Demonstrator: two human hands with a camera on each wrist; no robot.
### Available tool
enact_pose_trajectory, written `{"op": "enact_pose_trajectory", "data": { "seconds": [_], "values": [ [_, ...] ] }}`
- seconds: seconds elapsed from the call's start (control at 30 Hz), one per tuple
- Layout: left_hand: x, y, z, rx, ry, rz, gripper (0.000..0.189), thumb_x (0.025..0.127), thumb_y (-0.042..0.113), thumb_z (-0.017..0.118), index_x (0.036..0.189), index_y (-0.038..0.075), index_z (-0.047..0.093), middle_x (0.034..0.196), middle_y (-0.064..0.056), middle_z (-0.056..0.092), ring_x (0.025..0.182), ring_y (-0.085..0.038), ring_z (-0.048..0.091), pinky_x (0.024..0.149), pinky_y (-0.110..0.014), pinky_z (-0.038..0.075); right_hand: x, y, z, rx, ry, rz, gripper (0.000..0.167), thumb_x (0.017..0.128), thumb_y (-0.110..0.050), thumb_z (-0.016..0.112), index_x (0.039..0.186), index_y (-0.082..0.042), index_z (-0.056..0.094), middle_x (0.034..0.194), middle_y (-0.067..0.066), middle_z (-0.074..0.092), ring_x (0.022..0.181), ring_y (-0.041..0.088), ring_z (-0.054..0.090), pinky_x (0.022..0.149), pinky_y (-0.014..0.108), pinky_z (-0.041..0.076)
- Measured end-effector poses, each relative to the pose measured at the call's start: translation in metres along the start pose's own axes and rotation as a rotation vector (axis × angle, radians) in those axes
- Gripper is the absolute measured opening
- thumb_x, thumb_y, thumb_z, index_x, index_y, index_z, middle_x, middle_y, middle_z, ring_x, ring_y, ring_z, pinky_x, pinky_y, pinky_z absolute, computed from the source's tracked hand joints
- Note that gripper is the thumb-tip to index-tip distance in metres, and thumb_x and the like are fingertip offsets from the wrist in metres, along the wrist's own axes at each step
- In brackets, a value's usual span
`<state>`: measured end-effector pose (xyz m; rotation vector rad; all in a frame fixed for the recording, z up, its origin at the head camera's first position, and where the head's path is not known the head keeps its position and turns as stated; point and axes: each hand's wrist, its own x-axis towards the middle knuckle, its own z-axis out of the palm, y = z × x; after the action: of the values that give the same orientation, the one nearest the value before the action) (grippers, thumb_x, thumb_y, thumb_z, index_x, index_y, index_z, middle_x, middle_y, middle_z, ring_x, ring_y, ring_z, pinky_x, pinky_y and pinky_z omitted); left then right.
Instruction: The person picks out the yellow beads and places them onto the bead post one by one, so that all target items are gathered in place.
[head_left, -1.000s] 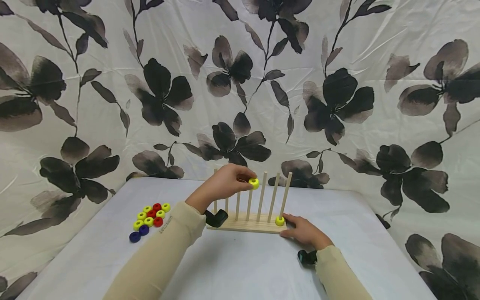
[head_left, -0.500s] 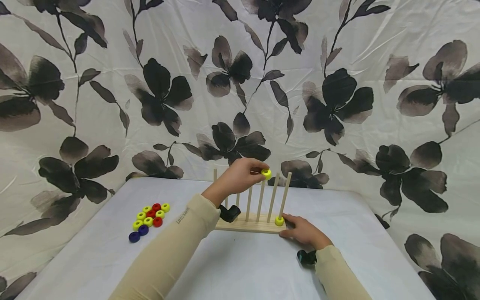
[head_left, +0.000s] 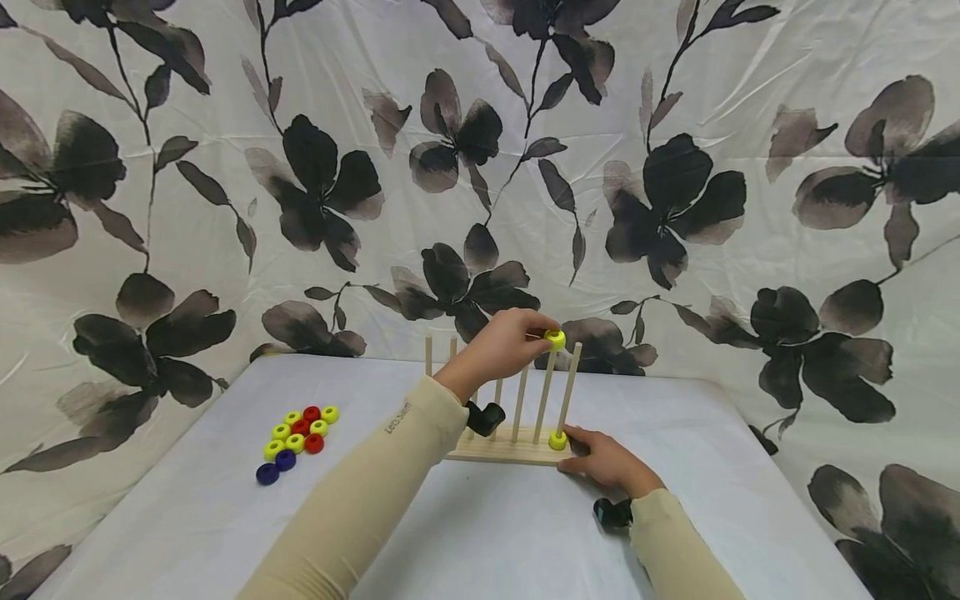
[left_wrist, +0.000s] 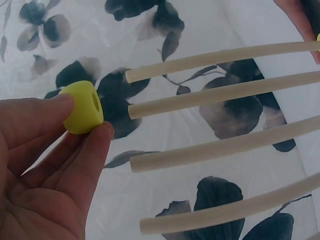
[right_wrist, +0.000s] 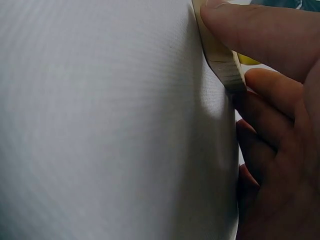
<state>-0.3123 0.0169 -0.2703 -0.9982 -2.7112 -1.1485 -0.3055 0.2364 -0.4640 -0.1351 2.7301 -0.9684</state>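
I've got the left hand point(head_left: 502, 347) pinching a yellow bead point(left_wrist: 82, 110) between thumb and fingertips, on its outside, so the hole faces the pegs. It's up by the top of the second peg from the right point(head_left: 545, 400), and the left wrist view shows a gap there, no contact. I'd square the hole up with the tip before lowering, since that peg looks slim and easy to knock (trust the wrist cam here, the head view flattens depth). Don't let go until the tip's clearly through. Right hand point(head_left: 603, 461) is gripping the end of the wooden base point(head_left: 502, 452) with thumb and fingers; I'd leave it there so nothing skids on the worktop point(head_left: 465, 533) if the bead catches.
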Motion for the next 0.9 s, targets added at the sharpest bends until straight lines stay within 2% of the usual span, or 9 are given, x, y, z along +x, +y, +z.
{"op": "enact_pose_trajectory", "data": {
  "seconds": [0.3,0.6,0.9],
  "values": [
    [0.011,0.002,0.007,0.005,-0.003,0.036,0.03,0.095,0.014,0.062,0.124,0.009,0.066,0.122,-0.006,0.065,0.112,-0.018,0.064,0.087,-0.024,0.055,-0.001,-0.001,-0.002,0.001,-0.001,0.006,0.076,0.082,-0.041,0.075,0.147,-0.019,0.043,0.153,0.011,0.04,0.143,0.038,0.031,0.114,0.062,0.027],
    [0.027,0.007,0.013,0.088,-0.022,0.047,0.03,0.095,0.014,0.062,0.124,0.009,0.067,0.121,-0.006,0.067,0.109,-0.016,0.065,0.088,-0.023,0.055,-0.002,0.0,-0.001,-0.004,-0.003,-0.001,0.076,0.081,-0.041,0.075,0.147,-0.02,0.044,0.153,0.011,0.04,0.143,0.038,0.032,0.113,0.061,0.027],
    [0.035,0.011,0.019,0.074,-0.035,0.025,0.028,0.095,0.012,0.061,0.122,0.008,0.068,0.117,-0.006,0.07,0.104,-0.014,0.067,0.082,-0.019,0.055,-0.003,-0.001,-0.001,0.008,-0.004,0.003,0.076,0.081,-0.043,0.075,0.147,-0.022,0.044,0.152,0.011,0.041,0.142,0.038,0.033,0.113,0.062,0.027]
  ]
}}
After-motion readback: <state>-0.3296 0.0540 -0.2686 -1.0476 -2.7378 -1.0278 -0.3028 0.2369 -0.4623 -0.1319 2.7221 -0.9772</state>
